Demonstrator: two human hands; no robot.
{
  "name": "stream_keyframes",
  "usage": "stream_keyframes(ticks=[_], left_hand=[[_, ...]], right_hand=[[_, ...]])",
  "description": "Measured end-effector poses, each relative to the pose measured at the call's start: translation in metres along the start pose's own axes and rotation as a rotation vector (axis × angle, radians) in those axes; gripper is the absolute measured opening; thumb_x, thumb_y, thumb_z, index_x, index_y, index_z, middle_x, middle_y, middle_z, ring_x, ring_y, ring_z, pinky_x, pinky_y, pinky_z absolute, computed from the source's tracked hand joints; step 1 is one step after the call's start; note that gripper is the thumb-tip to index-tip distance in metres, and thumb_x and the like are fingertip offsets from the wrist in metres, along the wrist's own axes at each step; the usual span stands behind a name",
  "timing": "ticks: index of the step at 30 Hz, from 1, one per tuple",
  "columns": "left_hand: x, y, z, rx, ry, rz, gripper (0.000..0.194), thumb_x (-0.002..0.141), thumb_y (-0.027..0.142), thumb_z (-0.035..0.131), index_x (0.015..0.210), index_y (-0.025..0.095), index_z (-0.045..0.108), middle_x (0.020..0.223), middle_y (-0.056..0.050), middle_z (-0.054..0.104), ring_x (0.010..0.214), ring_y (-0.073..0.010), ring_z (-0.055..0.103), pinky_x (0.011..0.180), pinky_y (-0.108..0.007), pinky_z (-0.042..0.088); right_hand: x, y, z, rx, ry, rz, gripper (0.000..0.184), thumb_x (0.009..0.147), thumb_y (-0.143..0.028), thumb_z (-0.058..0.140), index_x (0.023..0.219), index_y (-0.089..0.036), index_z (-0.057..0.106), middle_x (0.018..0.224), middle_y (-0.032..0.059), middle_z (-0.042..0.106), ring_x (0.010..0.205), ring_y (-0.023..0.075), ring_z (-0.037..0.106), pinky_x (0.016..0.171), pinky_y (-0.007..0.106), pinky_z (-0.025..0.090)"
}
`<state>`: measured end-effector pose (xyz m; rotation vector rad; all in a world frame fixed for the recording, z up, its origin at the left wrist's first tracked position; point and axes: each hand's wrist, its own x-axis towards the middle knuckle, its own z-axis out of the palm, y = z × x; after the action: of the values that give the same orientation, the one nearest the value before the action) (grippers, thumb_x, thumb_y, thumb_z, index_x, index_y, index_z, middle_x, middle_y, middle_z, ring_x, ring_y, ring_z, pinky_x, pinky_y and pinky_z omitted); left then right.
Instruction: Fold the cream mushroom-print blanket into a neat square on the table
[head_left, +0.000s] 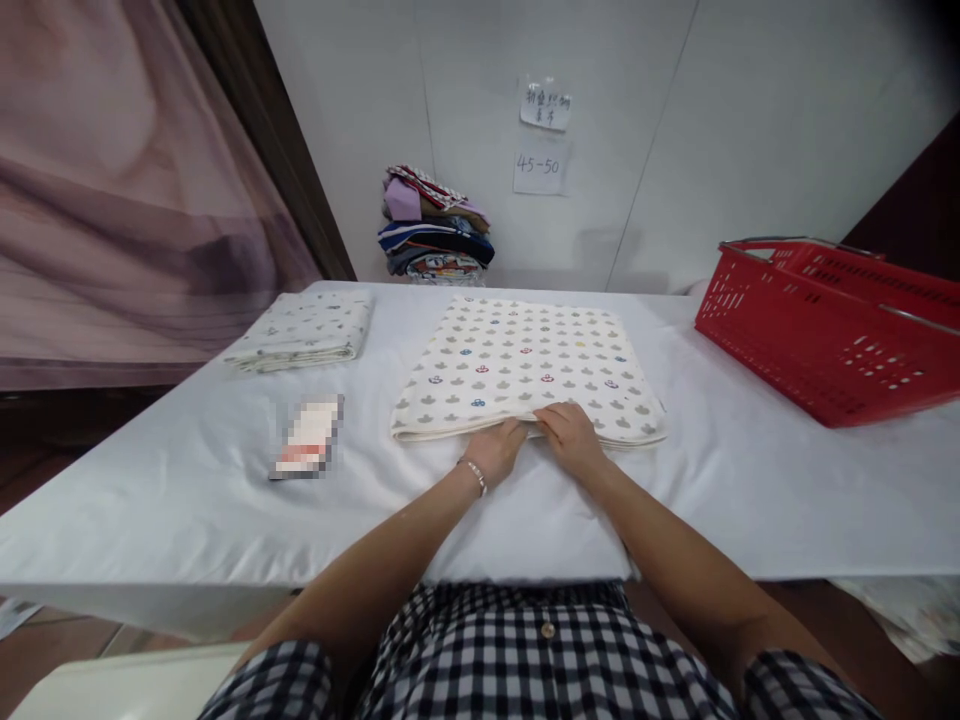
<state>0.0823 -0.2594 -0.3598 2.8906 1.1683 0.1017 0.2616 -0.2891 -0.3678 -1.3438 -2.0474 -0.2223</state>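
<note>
A folded cream cloth (525,365) printed with small grey and coloured shapes lies flat in the middle of the white table (187,500). My left hand (496,450) and my right hand (571,438) meet side by side at the cloth's near edge. The fingers of both are closed on that edge, with fingertips tucked under the fabric. A beaded bracelet circles my left wrist.
Another folded patterned cloth (307,330) lies at the back left. A small blurred card (307,437) sits left of my hands. A stack of folded clothes (435,225) stands against the wall. A red plastic basket (832,325) sits at the right.
</note>
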Motion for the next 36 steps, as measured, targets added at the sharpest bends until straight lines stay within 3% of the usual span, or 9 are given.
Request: stream_keyframes(ticks=[3,11,24,28,32,36], left_hand=[[-0.012,0.002,0.004,-0.017,0.119,0.007,0.029,0.091,0.015,0.028,0.104,0.020,0.053,0.102,-0.007,0.057,0.080,-0.0161,0.057,0.058,-0.026,0.041],[-0.011,0.002,0.005,-0.006,0.144,0.017,0.025,0.088,0.011,0.034,0.101,0.019,0.054,0.100,-0.006,0.057,0.080,-0.0160,0.057,0.064,-0.027,0.044],[-0.011,0.006,-0.002,-0.022,0.090,-0.062,0.025,0.087,0.010,0.037,0.102,0.020,0.054,0.102,-0.005,0.057,0.082,-0.0159,0.058,0.062,-0.027,0.044],[-0.016,0.004,-0.007,-0.058,0.116,-0.084,0.021,0.092,0.023,0.037,0.105,0.022,0.053,0.107,-0.003,0.057,0.087,-0.0153,0.057,0.065,-0.026,0.044],[-0.027,-0.006,-0.013,-0.038,0.086,-0.151,0.016,0.089,0.027,0.043,0.100,0.021,0.054,0.107,-0.004,0.056,0.091,-0.0170,0.055,0.070,-0.028,0.044],[-0.041,-0.025,-0.015,0.003,0.029,-0.272,0.019,0.090,0.023,0.039,0.097,0.021,0.057,0.106,-0.006,0.054,0.091,-0.0180,0.054,0.069,-0.029,0.044]], right_hand=[[-0.001,-0.002,-0.001,0.005,-0.016,-0.024,0.022,0.091,-0.020,0.042,0.101,-0.018,0.061,0.093,0.0078,0.063,0.085,0.0190,0.054,0.074,0.032,0.037],[-0.009,-0.006,0.000,0.078,-0.095,-0.070,0.020,0.089,-0.018,0.045,0.100,-0.016,0.061,0.093,0.0084,0.063,0.085,0.0190,0.054,0.073,0.031,0.039],[-0.009,-0.010,-0.003,0.061,-0.186,-0.056,0.018,0.089,-0.024,0.044,0.095,-0.017,0.060,0.090,0.0082,0.062,0.085,0.0195,0.053,0.074,0.032,0.040],[-0.011,-0.008,-0.001,0.037,-0.168,-0.058,0.022,0.090,-0.018,0.039,0.098,-0.017,0.059,0.093,0.0093,0.062,0.087,0.0201,0.053,0.074,0.033,0.041],[-0.012,-0.008,-0.002,0.014,-0.162,-0.050,0.022,0.092,-0.020,0.038,0.098,-0.017,0.059,0.092,0.0089,0.062,0.086,0.0202,0.054,0.075,0.033,0.041],[-0.014,-0.006,0.000,0.013,-0.144,-0.065,0.023,0.092,-0.022,0.038,0.099,-0.017,0.059,0.093,0.0091,0.063,0.086,0.0205,0.055,0.075,0.033,0.042]])
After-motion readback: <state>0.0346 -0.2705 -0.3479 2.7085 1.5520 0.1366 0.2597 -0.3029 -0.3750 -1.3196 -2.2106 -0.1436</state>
